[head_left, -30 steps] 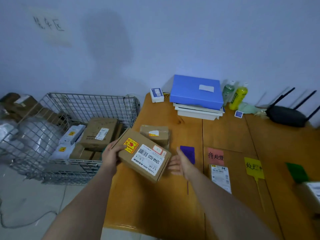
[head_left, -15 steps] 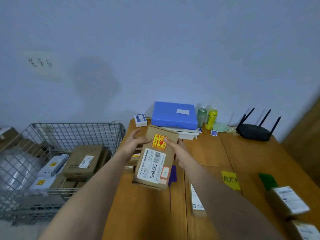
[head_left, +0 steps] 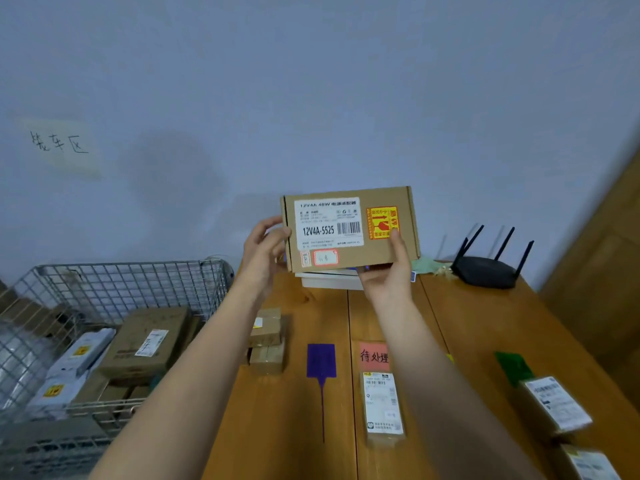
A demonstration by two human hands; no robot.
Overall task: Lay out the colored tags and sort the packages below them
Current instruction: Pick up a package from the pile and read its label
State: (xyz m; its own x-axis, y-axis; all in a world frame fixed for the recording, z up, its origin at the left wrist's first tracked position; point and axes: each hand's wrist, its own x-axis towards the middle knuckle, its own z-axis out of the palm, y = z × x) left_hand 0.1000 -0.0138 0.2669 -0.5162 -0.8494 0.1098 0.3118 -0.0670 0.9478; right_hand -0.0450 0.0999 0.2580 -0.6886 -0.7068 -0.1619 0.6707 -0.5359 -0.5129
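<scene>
I hold a brown cardboard package [head_left: 349,230] up in front of the wall, its white label and orange sticker facing me. My left hand [head_left: 265,252] grips its left edge and my right hand [head_left: 389,271] grips its lower right corner. On the wooden table [head_left: 485,323] lie a purple tag [head_left: 321,360], a pink tag [head_left: 373,356] and a green tag [head_left: 512,367]; a sliver of a yellow tag [head_left: 449,357] shows beside my right arm. A labelled package [head_left: 383,407] lies below the pink tag. Two packages [head_left: 557,405] lie below the green tag.
A wire basket [head_left: 114,289] holding several parcels stands left of the table. Two small brown boxes [head_left: 266,341] sit left of the purple tag. A black router [head_left: 488,268] sits at the back right. A white stack [head_left: 332,280] lies behind the held package.
Both hands have lifted the package from just above the table to head height and turned it so the label reads upright. The camera has tilted upward.
</scene>
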